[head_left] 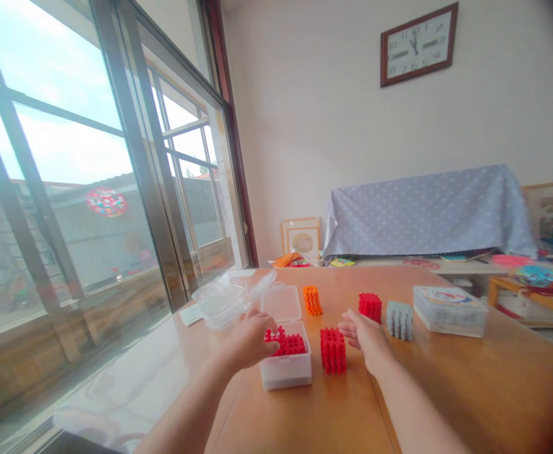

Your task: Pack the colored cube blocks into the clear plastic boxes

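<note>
A white plastic box [285, 373] with its lid [280, 303] flipped back holds red lattice building pieces [291, 344]. My left hand [248, 339] reaches over the box's left side, its thumb and fingers curled around the edge of a red piece. To the right of the box, a stack of red lattice pieces [333, 350] stands on the table. My right hand [364, 334] is beside this stack, fingers stretched out and apart, with nothing visible in it. Just behind that hand is another red stack [369, 307], partly hidden by it.
A grey stack [400, 320] and a closed clear box [450, 311] stand to the right on the wooden table [304, 419]. An orange stack [312, 301] stands farther back. Clear plastic containers [222, 304] lie at the left, near the window.
</note>
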`<action>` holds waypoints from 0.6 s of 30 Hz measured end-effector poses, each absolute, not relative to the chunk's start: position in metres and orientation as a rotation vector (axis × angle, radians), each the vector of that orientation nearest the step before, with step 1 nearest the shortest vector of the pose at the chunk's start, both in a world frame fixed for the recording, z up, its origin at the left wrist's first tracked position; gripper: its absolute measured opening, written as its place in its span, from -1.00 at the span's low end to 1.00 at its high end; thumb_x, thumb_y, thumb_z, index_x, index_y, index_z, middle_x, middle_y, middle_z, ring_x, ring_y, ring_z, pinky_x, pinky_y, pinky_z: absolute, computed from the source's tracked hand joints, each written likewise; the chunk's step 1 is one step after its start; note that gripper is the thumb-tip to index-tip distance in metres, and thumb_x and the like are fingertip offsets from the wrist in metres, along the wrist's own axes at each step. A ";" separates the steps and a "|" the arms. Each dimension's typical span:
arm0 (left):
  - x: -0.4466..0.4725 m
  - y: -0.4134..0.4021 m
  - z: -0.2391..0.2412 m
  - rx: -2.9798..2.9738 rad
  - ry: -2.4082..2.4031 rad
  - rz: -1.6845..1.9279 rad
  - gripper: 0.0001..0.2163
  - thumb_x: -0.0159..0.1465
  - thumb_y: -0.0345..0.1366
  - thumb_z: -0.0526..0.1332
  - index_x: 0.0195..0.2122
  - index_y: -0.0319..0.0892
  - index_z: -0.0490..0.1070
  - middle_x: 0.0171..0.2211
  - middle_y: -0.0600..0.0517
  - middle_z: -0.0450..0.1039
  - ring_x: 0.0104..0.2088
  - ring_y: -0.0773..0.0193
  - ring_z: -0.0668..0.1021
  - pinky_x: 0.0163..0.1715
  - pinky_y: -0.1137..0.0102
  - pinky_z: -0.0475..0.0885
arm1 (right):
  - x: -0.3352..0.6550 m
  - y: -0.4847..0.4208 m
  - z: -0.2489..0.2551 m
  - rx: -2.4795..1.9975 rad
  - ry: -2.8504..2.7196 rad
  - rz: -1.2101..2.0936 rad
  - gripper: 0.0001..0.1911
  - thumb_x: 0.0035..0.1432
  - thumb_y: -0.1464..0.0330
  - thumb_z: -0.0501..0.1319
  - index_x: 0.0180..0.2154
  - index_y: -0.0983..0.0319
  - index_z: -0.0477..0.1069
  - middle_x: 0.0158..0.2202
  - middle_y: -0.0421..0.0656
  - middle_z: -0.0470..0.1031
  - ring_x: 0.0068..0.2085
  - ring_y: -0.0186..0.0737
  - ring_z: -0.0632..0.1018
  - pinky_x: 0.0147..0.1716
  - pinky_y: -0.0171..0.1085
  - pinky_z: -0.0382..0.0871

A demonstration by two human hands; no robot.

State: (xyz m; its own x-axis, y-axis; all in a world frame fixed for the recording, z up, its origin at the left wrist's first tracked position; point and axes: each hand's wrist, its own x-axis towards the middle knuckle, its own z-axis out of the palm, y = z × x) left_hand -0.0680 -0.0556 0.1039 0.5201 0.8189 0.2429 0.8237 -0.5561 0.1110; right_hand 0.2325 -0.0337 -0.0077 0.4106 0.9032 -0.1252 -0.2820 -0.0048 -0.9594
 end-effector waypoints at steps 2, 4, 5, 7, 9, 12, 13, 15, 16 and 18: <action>-0.069 -0.059 0.103 -2.724 -1.425 -0.411 -0.87 0.14 -0.21 0.28 -0.28 -0.05 0.54 -0.14 -0.01 0.51 0.00 -0.01 0.42 0.00 0.17 0.25 | 0.233 -0.033 -0.009 -1.226 -0.652 1.053 -0.50 0.05 0.01 0.29 -0.15 0.27 0.53 -0.33 -0.01 0.66 -0.35 -0.17 0.65 -0.50 -0.34 0.41; -0.068 -0.062 0.104 -2.715 -1.410 -0.421 -0.89 0.17 -0.23 0.25 -0.32 -0.04 0.55 -0.13 -0.02 0.50 -0.02 -0.01 0.41 0.00 0.14 0.24 | 0.234 -0.031 -0.011 -1.222 -0.650 1.055 -0.50 0.04 0.01 0.30 -0.14 0.28 0.53 -0.33 -0.01 0.66 -0.35 -0.17 0.65 -0.51 -0.35 0.40; -0.067 -0.063 0.104 -2.715 -1.408 -0.430 -0.88 0.19 -0.25 0.22 -0.32 -0.04 0.56 -0.14 -0.01 0.51 -0.03 -0.01 0.41 0.00 0.13 0.22 | 0.235 -0.031 -0.012 -1.224 -0.648 1.052 -0.50 0.04 0.02 0.30 -0.14 0.27 0.53 -0.34 -0.01 0.66 -0.35 -0.17 0.65 -0.52 -0.36 0.39; -0.066 -0.066 0.105 -2.717 -1.408 -0.450 -0.83 0.22 -0.31 0.15 -0.32 -0.04 0.55 -0.19 -0.01 0.52 -0.06 0.01 0.41 -0.01 0.12 0.20 | 0.236 -0.030 -0.013 -1.232 -0.643 1.046 -0.51 0.04 0.03 0.31 -0.14 0.27 0.52 -0.35 -0.02 0.66 -0.36 -0.17 0.65 -0.53 -0.36 0.39; -0.064 -0.069 0.107 -2.731 -1.388 -0.443 -0.80 0.24 -0.35 0.10 -0.33 -0.04 0.54 -0.26 -0.01 0.53 -0.08 0.04 0.41 -0.04 0.13 0.19 | 0.237 -0.029 -0.014 -1.234 -0.636 1.048 -0.51 0.03 0.04 0.32 -0.14 0.27 0.52 -0.36 -0.02 0.66 -0.36 -0.17 0.65 -0.53 -0.36 0.39; -0.062 -0.074 0.109 -2.770 -1.340 -0.372 -0.76 0.27 -0.33 0.07 -0.46 -0.08 0.49 -0.35 0.01 0.53 -0.13 0.08 0.40 -0.09 0.16 0.17 | 0.238 -0.029 -0.015 -1.216 -0.639 1.058 -0.50 0.03 0.02 0.33 -0.14 0.27 0.53 -0.34 -0.01 0.67 -0.35 -0.17 0.65 -0.53 -0.36 0.40; -0.062 -0.074 0.110 -2.780 -1.336 -0.344 -0.75 0.28 -0.31 0.07 -0.50 -0.10 0.46 -0.37 0.01 0.53 -0.15 0.09 0.40 -0.10 0.16 0.16 | 0.238 -0.029 -0.016 -1.211 -0.642 1.058 -0.50 0.03 0.01 0.32 -0.14 0.27 0.53 -0.33 -0.01 0.67 -0.35 -0.17 0.65 -0.53 -0.36 0.40; -0.061 -0.075 0.110 -2.783 -1.348 -0.316 -0.72 0.28 -0.28 0.07 -0.55 -0.13 0.42 -0.41 0.02 0.53 -0.16 0.09 0.40 -0.11 0.16 0.15 | 0.238 -0.029 -0.016 -1.208 -0.641 1.055 -0.50 0.04 0.01 0.32 -0.14 0.27 0.53 -0.32 -0.01 0.67 -0.35 -0.18 0.65 -0.52 -0.37 0.40; -0.062 -0.075 0.111 -2.777 -1.359 -0.315 -0.71 0.28 -0.28 0.07 -0.57 -0.14 0.40 -0.43 0.02 0.53 -0.17 0.09 0.40 -0.11 0.15 0.14 | 0.238 -0.029 -0.016 -1.209 -0.639 1.055 -0.50 0.04 0.02 0.32 -0.14 0.27 0.53 -0.32 0.00 0.67 -0.34 -0.18 0.65 -0.52 -0.37 0.40; -0.062 -0.074 0.111 -2.761 -1.374 -0.327 -0.70 0.27 -0.28 0.08 -0.61 -0.16 0.37 -0.47 0.01 0.51 -0.19 0.10 0.40 -0.12 0.16 0.13 | 0.238 -0.029 -0.016 -1.215 -0.634 1.052 -0.51 0.04 0.02 0.31 -0.14 0.27 0.53 -0.32 0.00 0.67 -0.35 -0.17 0.65 -0.53 -0.37 0.40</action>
State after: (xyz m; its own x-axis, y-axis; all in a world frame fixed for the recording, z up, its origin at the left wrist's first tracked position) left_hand -0.0621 -0.0742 0.1110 0.5851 0.7844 0.2058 0.7929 -0.6066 0.0576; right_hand 0.2376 -0.0287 -0.0158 0.4156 0.8998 -0.1326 -0.3026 -0.0007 -0.9531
